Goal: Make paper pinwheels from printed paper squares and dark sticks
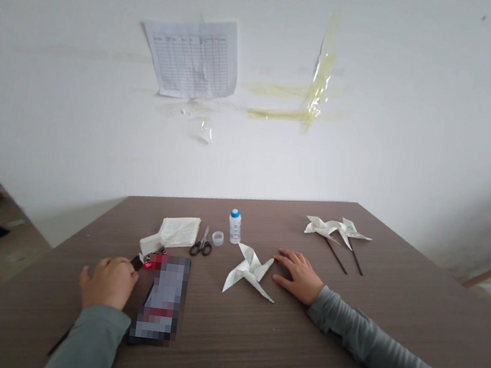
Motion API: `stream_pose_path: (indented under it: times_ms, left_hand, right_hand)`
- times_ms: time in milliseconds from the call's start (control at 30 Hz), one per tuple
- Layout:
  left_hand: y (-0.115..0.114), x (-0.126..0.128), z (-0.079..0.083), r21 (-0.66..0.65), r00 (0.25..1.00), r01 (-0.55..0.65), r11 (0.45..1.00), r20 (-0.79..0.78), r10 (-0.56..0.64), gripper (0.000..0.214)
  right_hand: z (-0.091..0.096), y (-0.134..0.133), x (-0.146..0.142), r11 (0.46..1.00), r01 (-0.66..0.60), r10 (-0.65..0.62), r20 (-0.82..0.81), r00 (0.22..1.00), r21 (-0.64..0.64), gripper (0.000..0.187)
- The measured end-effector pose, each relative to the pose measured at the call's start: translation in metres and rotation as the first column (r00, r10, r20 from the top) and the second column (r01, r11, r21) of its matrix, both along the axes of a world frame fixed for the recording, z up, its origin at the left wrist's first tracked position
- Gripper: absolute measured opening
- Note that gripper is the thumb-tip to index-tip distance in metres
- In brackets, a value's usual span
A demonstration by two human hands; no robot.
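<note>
Right hand (301,275): palm down on the table (392,297), fingers lightly spread and flat, holding nothing. Fingertips lie just beside a paper pinwheel (249,271), which sits at the hand's 9 o'clock; contact cannot be confirmed.

Left hand (108,280): knuckles up, fingers curled loosely under. They end at a small black-and-red item (142,264) at its 1 o'clock. Whether they pinch it cannot be told. A dark flat packet (159,302), its face blurred, lies at this hand's 3 o'clock.

The pinwheel lies flat near table centre, blades folded, no stick seen on it. Two finished pinwheels (338,230) on dark sticks lie at 1 o'clock from the right hand, well apart.

Judgement: a pause between folding and mounting, both hands at rest. Lifting the thin paper would call for a light pinch near its hub, so the blades keep their shape.

From the pinwheel: glue bottle (235,226) upright at 11 o'clock; tape roll (218,238) and scissors (202,245) at 10 o'clock; folded paper (174,232) beyond them.
</note>
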State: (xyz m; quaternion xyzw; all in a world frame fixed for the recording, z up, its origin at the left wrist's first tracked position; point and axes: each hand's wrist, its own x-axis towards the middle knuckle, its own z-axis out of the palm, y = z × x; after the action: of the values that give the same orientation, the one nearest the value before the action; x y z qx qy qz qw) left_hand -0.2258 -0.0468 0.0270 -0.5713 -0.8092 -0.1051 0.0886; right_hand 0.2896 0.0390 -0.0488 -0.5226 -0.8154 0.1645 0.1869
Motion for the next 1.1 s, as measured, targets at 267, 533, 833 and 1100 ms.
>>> stream_pose_path:
  times_ms: [267, 533, 833, 1100]
  left_hand:
    - [0.009, -0.012, -0.013, 0.021, 0.997, -0.077, 0.997, 0.001, 0.077, 0.027]
    - [-0.002, 0.0, 0.006, 0.047, 0.997, -0.069, 0.997, 0.05, 0.066, 0.033]
    - [-0.003, -0.008, 0.009, 0.109, 0.991, -0.046, 0.993, 0.129, 0.032, 0.036]
    - [0.019, 0.042, 0.014, 0.235, 0.98, 0.055, 0.97, 0.172, -0.097, 0.03]
  right_hand:
    - [-0.002, 0.0, 0.0, 1.0, 0.003, -0.003, -0.007, 1.0, 0.003, 0.066]
    - [-0.005, 0.002, 0.002, 1.0, -0.01, 0.01, -0.018, 1.0, 0.016, 0.064]
    - [-0.002, 0.001, 0.001, 1.0, 0.005, -0.005, -0.004, 1.0, 0.005, 0.065]
    - [-0.001, 0.001, 0.001, 1.0, 0.001, -0.001, -0.003, 1.0, 0.007, 0.064]
